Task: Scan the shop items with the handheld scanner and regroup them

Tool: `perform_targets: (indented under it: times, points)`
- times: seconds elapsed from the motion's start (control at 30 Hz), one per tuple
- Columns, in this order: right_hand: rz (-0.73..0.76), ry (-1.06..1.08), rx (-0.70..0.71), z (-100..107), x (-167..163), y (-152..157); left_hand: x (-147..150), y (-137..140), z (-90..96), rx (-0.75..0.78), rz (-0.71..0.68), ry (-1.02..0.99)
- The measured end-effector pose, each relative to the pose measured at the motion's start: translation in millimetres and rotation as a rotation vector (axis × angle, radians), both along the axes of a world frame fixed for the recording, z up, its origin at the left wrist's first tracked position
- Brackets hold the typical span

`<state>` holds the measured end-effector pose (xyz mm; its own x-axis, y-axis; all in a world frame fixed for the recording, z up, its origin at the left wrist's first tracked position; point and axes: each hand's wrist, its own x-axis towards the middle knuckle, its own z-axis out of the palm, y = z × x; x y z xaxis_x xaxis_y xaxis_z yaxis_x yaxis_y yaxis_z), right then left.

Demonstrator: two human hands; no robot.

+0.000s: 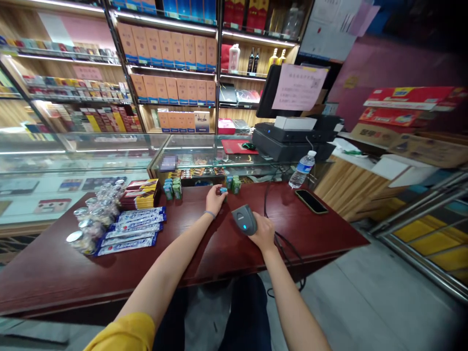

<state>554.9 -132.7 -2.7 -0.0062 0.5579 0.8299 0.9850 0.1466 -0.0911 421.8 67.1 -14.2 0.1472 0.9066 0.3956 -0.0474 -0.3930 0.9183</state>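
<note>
My left hand point(215, 201) is closed around a small blue container point(224, 190) near the far edge of the dark red table point(204, 243). In my right hand point(263, 231) is a grey barcode scanner point(244, 220) with a blue light showing, raised above the table and tilted toward the left hand. Right behind the held container stand several small green containers point(236, 184) and blue ones point(229, 182). Another cluster of small blue point(168, 189) and green containers point(177, 188) is on the left of my left hand.
Blue-and-white packets point(131, 229), lidded jars point(81, 242) and yellow-brown boxes point(144, 195) fill the table's left. To the right are a water bottle point(302, 169), a phone point(311, 201) and a black cable point(266, 200). A monitor point(268, 92) stands behind on the glass counter point(197, 144).
</note>
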Motion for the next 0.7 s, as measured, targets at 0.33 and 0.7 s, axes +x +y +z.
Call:
perform_targets:
  times: [0.33, 0.7]
  points:
    - [-0.021, 0.091, 0.020, 0.7, -0.1, -1.2, 35.2, 28.9, -8.1, -0.001, -0.017, -0.025]
    - [-0.018, 0.081, 0.042, 0.6, -0.1, 0.2, 47.8, 47.3, -18.9, -0.011, -0.023, 0.027]
